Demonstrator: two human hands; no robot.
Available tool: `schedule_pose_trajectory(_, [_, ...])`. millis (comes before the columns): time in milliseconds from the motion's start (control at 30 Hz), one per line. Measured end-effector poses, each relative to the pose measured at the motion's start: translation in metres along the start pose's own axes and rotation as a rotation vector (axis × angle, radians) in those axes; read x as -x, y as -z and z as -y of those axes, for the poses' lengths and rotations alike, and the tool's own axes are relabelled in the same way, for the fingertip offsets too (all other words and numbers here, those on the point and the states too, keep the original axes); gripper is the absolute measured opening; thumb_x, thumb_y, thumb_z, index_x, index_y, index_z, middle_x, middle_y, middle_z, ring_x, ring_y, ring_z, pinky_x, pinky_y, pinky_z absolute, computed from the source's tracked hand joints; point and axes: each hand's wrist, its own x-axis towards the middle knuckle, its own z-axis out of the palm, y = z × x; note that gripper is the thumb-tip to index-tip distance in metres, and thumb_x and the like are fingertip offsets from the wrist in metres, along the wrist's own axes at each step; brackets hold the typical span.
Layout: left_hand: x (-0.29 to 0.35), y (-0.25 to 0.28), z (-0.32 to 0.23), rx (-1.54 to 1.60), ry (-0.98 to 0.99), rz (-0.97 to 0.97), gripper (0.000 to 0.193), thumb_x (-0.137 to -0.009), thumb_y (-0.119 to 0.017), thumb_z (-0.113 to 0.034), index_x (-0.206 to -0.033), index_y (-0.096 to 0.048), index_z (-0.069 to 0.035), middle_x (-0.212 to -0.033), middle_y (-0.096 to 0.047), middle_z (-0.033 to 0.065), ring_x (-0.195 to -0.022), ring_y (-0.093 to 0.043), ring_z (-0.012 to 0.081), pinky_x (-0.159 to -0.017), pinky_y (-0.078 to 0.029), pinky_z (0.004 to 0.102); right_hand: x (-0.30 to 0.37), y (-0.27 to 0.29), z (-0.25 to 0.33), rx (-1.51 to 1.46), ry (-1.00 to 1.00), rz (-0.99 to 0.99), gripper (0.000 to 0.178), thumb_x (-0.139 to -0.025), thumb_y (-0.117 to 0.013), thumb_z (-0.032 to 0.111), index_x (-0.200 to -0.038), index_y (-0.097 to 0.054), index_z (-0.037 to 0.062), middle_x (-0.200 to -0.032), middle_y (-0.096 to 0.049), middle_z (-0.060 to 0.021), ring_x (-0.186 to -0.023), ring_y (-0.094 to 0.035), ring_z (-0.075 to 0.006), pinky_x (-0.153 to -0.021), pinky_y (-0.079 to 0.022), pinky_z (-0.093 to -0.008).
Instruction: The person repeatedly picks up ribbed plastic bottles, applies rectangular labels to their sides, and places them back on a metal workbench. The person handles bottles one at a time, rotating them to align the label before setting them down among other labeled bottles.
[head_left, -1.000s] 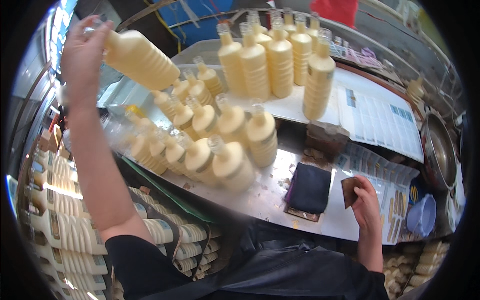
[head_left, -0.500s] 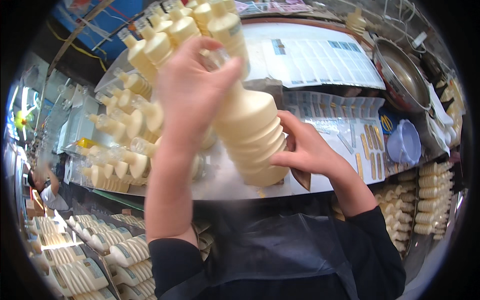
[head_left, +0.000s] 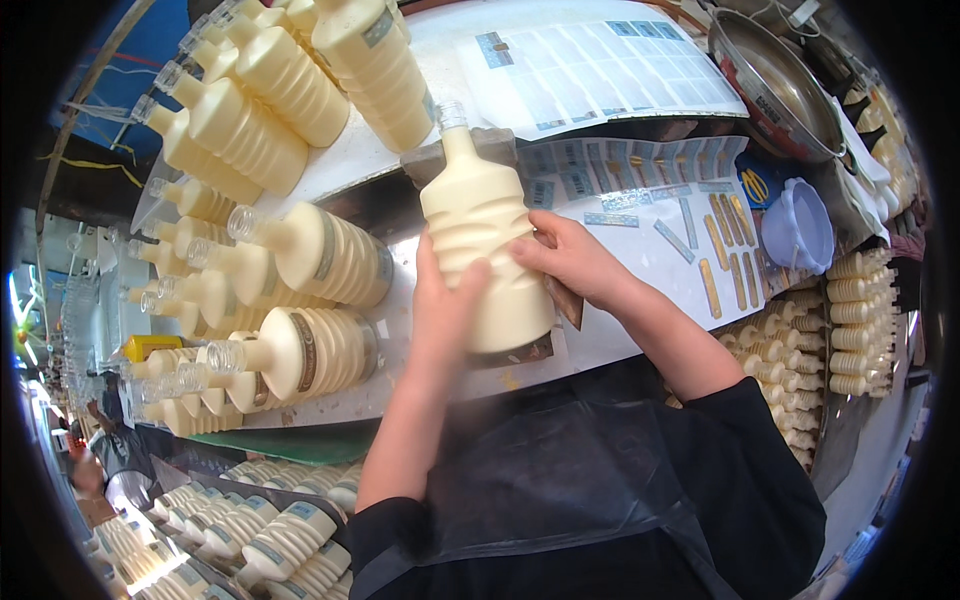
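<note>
L hand (head_left: 440, 305) grasps the L side of a cream bottle (head_left: 487, 250), thumb laid up its front face, fingers mostly hidden round the side, hand a bit blurred; R hand (head_left: 570, 258) grasps the opp. side, thumb on front, w/ a brown flat piece (head_left: 566, 303) jutting out below its fingers, partly hidden, so can't tell how firmly that's pinched. Bottle is over the near edge of the table (head_left: 400, 395), btwn both hands, clear neck pointing away from the body, base toward it; a dark pad (head_left: 530, 350) shows just under the base, can't tell if they touch. Brown block (head_left: 420, 165) sits behind the neck. To the R on the tabletop: blue label strips (head_left: 675, 242), gold strips (head_left: 740, 220) in rows, then a purple bucket (head_left: 798, 228) and, further back, a metal pan (head_left: 775, 85). Label sheet (head_left: 600, 70) lies on the raised white board (head_left: 440, 40) at the back. Grp of cream bottles (head_left: 335, 255) stands on the L of the table, more tall bottles (head_left: 285, 80) up on the board, plus stacked bottles low L (head_left: 290, 545) & far R (head_left: 860, 320)
</note>
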Motion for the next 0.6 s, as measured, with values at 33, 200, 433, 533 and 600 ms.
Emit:
schedule_pose_trajectory(33, [0.0,0.0,0.001,-0.012,-0.01,-0.002,0.078,-0.095,-0.065,-0.019,-0.159,-0.023,-0.001,-0.144,-0.051,0.0191,-0.126,-0.057,0.0258,-0.105,-0.049,0.0389,0.001,-0.001,-0.004,-0.024,0.023,-0.008,0.055,-0.099,-0.067,0.028,-0.136,-0.051,-0.0077,-0.122,-0.068,-0.0153,-0.108,-0.066,-0.016,-0.095,-0.053,-0.0314])
schedule_pose_trajectory(200, [-0.003,-0.004,0.002,0.022,0.025,-0.009,0.076,-0.096,-0.063,-0.018,-0.159,-0.023,-0.001,-0.144,-0.051,0.0187,-0.127,-0.056,0.0263,-0.106,-0.048,0.0395,0.0,-0.003,-0.035,0.068,0.225,-0.243,0.042,-0.104,-0.06,0.024,-0.135,-0.056,-0.0048,-0.118,-0.069,-0.0096,-0.104,-0.064,-0.0123,-0.091,-0.052,-0.0293])
schedule_pose_trajectory(433, [-0.002,-0.002,0.003,0.078,0.049,-0.011,0.08,-0.093,-0.064,-0.016,-0.159,-0.021,-0.001,-0.147,-0.048,0.0191,-0.131,-0.053,0.0272,-0.11,-0.045,0.0407,0.021,0.055,0.015,0.432,0.218,-0.504,0.024,-0.101,-0.06,0.018,-0.103,-0.077,0.0004,-0.069,-0.064,0.0012,-0.062,-0.058,-0.005,-0.056,-0.045,-0.0218])
schedule_pose_trajectory(533, [-0.002,0.0,0.005,0.017,0.007,0.03,0.087,-0.088,-0.069,-0.016,-0.159,-0.022,0.0,-0.145,-0.048,0.0187,-0.13,-0.053,0.0275,-0.109,-0.045,0.0406,0.046,0.08,0.006,0.69,0.231,-0.616,0.022,-0.098,-0.063,0.017,-0.099,-0.077,-0.0002,-0.072,-0.067,-0.0031,-0.065,-0.063,-0.0107,-0.059,-0.048,-0.0268])
schedule_pose_trajectory(600, [-0.003,0.002,0.006,-0.026,-0.011,0.041,0.09,-0.084,-0.072,-0.017,-0.158,-0.023,0.0,-0.143,-0.05,0.0184,-0.128,-0.053,0.0273,-0.109,-0.044,0.0405,0.068,0.091,-0.013,0.855,0.264,-0.627,0.018,-0.096,-0.066,0.015,-0.099,-0.077,0.001,-0.075,-0.069,-0.0066,-0.067,-0.067,-0.017,-0.061,-0.051,-0.0308])
